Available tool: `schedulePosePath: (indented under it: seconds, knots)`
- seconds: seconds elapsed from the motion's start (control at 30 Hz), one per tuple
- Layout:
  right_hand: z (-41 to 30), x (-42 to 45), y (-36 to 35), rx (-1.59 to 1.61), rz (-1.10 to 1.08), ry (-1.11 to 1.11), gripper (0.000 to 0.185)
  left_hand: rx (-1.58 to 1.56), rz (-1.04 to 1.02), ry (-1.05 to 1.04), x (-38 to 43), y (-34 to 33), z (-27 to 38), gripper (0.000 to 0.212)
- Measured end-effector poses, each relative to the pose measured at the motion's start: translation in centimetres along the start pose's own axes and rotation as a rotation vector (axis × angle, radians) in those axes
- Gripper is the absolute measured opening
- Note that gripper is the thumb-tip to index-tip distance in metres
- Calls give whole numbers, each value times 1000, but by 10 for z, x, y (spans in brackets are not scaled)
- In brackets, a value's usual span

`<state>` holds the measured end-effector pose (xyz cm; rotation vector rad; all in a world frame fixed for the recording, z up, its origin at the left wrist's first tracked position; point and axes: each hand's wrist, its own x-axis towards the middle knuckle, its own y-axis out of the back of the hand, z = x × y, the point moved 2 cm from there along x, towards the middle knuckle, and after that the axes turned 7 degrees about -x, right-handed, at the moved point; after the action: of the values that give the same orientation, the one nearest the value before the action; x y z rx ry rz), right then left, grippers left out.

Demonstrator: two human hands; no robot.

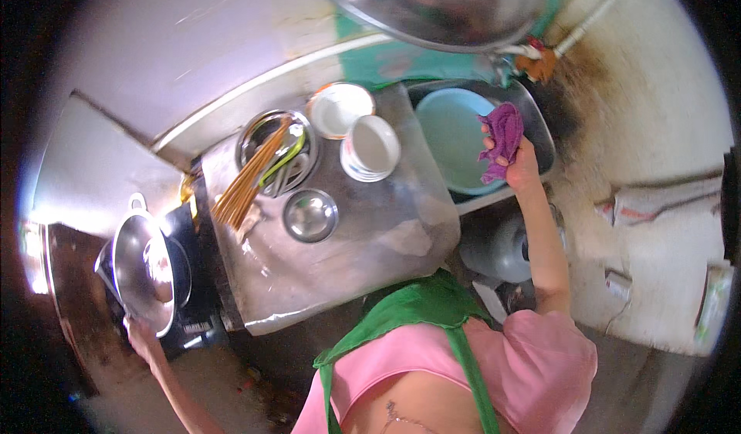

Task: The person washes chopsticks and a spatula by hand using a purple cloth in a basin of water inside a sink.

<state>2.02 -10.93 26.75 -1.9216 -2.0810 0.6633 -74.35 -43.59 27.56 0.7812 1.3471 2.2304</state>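
My left hand (145,340) grips the near end of a metal wok (139,260) at the far left, its fingers closed at the rim or handle. Whether the wok rests on the black stove (200,295) or is lifted off it, I cannot tell. A loop handle stands at its far side. In my right hand (523,164) is a bunched purple cloth (505,136). That hand is above the right edge of a light blue basin (457,144), which sits in a metal sink (538,121) and looks to hold cloudy water.
Between stove and sink is a metal worktop (347,272). On it stand stacked white bowls (370,150), another white bowl (341,109), a small metal bowl (311,215), and a metal basin (246,150) under bundled chopsticks (255,173). A large shiny metal vessel (434,11) overhangs the sink.
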Motion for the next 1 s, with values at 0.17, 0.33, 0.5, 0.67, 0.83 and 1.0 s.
schedulePosePath:
  seconds: [0.17, 0.33, 0.5, 0.67, 0.83, 1.0]
  knots:
    - [3, -16, 73, 69, 107, 23, 31, -378, -243, -66, -88, 51, 193, 21]
    - [-11, 1, 139, 113, 109, 14, 31, -643, -893, 425, -198, 4, 398, 21]
    - [-24, 30, 190, 154, 89, -48, 33, -791, -1388, 496, -284, -146, 537, 29]
    - [-27, 47, 225, 160, 59, -161, 33, -1052, -1468, 727, -351, -329, 603, 22]
    - [-16, 44, 270, 175, 93, -247, 37, -853, -1592, 777, -398, -433, 637, 24]
    - [-6, 44, 273, 188, 98, -297, 39, -775, -1723, 795, -380, -503, 655, 35]
